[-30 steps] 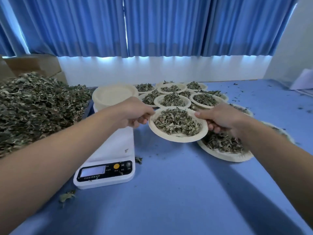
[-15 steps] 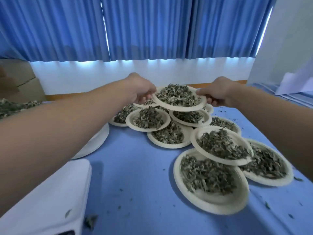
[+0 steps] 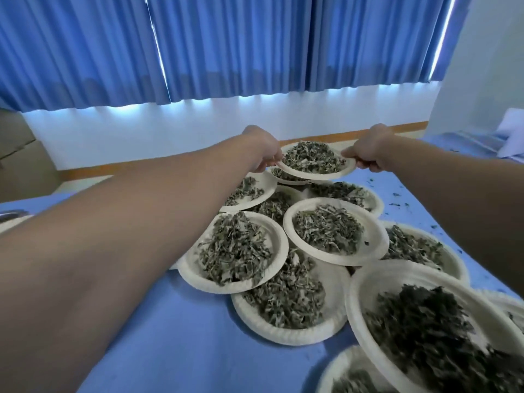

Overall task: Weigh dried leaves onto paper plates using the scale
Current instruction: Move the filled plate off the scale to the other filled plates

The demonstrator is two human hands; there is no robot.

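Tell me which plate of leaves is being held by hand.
The farthest plate, at the back of the cluster: the left hand and right hand grip its opposite rims. The others lie overlapping on the table.

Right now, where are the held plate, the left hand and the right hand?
held plate (image 3: 313, 176): head view, on its near rim.
left hand (image 3: 265, 150): head view, back of the hand, gripping the plate's left edge.
right hand (image 3: 368, 151): head view, back of the hand, gripping the right edge.

Can't read anything from my end: no print, label or number on the paper plates (image 3: 334, 258), the blue table (image 3: 170, 336) or the curtains (image 3: 255, 46).
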